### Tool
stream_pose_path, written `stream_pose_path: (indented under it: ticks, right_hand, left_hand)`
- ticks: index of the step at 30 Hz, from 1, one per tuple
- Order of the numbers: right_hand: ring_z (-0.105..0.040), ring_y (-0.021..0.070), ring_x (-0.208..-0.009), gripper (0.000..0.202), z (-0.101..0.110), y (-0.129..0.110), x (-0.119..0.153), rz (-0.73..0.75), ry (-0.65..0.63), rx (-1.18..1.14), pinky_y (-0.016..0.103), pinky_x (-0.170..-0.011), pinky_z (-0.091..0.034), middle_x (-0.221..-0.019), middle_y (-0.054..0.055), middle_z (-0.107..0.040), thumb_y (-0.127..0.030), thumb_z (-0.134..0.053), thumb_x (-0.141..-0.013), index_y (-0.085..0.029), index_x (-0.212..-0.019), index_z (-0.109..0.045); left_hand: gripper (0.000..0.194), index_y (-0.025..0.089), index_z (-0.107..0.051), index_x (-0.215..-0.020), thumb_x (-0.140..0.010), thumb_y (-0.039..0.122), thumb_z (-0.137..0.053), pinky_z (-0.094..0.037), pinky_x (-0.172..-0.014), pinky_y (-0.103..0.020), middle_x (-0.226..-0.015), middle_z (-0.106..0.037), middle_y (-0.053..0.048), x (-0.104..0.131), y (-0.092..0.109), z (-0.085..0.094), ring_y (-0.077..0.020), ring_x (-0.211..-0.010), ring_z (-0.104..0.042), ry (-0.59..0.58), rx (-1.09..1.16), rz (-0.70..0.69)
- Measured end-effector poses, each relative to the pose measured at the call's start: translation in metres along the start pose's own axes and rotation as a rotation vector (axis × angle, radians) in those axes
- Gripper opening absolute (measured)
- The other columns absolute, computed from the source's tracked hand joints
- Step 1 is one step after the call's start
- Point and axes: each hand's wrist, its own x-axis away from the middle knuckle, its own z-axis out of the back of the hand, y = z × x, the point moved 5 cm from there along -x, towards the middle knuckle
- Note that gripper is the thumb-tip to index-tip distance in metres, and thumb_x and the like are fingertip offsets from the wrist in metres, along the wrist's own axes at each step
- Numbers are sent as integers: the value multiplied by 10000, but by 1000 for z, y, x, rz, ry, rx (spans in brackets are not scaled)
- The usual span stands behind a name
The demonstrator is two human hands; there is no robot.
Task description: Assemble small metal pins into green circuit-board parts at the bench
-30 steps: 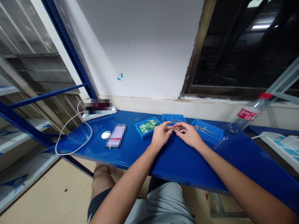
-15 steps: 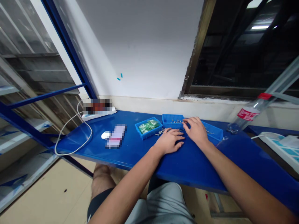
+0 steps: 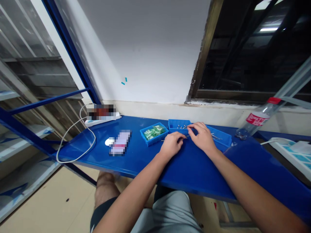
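Just in front of the small blue bins, my left hand (image 3: 172, 144) is closed, its fingers curled toward the thumb. A thin metal screw (image 3: 187, 136) shows at its fingertips. My right hand (image 3: 202, 137) hovers by the middle blue bin (image 3: 178, 130), thumb and forefinger pinched together; what they hold is too small to make out. Several metal screws or bolts (image 3: 181, 127) lie in that bin. Partly behind my right wrist is the right blue bin (image 3: 226, 139), with long screws (image 3: 215, 137) inside. Green packets (image 3: 154, 131) fill the left blue bin (image 3: 155, 140).
A blurred phone-like object (image 3: 120, 143) and a white round object (image 3: 109, 141) lie left on the blue table (image 3: 138, 158). A white cable (image 3: 93, 142) loops near a power strip (image 3: 104, 120). A plastic bottle (image 3: 257, 118) stands right, near a white device (image 3: 291, 155).
My left hand was spread flat over loose screws; its fingers have curled in, and a screw shows at their tips. My right thumb and forefinger have closed together near the middle bin.
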Motion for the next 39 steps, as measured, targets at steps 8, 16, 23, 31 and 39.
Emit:
stream_pose_path:
  ticks: [8,16,23,31,39]
  right_hand:
    - [-693,190,-752,140,-23,-16,9,-167,-191,-413,330,-682,-582,-998,62,-750,-330,-665,-947,-232,-1034,-714]
    - [-722,214,-854,168,-37,-6,16,-339,-148,-608,347,-753,-618,-981,77,-754,-350,-701,-897,-219,-1002,-708]
    - [-672,189,-750,187,-25,-8,12,-284,-111,-367,331,-680,-575,-925,51,-699,-226,-662,-836,-219,-1011,-728]
    - [-719,192,-800,141,-22,-14,10,-223,-153,-453,344,-751,-612,-1050,68,-743,-269,-661,-886,-229,-996,-742]
    - [-766,240,-856,191,-28,-9,14,-334,-169,-502,403,-815,-638,-1035,71,-796,-398,-686,-930,-242,-1023,-744]
  left_hand:
    - [212,168,-755,-1045,-916,49,-637,-654,-881,-319,-1062,-775,-88,1,-9,18,-179,-922,-777,301,375,189]
    - [368,176,-719,-1206,-913,19,-562,-657,-950,-363,-1271,-758,-120,1,-10,13,-222,-1056,-785,227,390,161]
    - [517,177,-552,-1492,-979,108,-532,-593,-1094,-412,-1516,-618,-148,0,-1,5,-242,-1256,-716,115,356,72]
    - [279,224,-790,-1220,-1028,318,-610,-623,-1005,-384,-1231,-797,-62,0,-4,14,-262,-1103,-777,94,219,189]
    - [242,176,-803,-1096,-911,73,-686,-656,-943,-377,-1086,-830,-82,2,-16,12,-229,-957,-811,163,266,291]
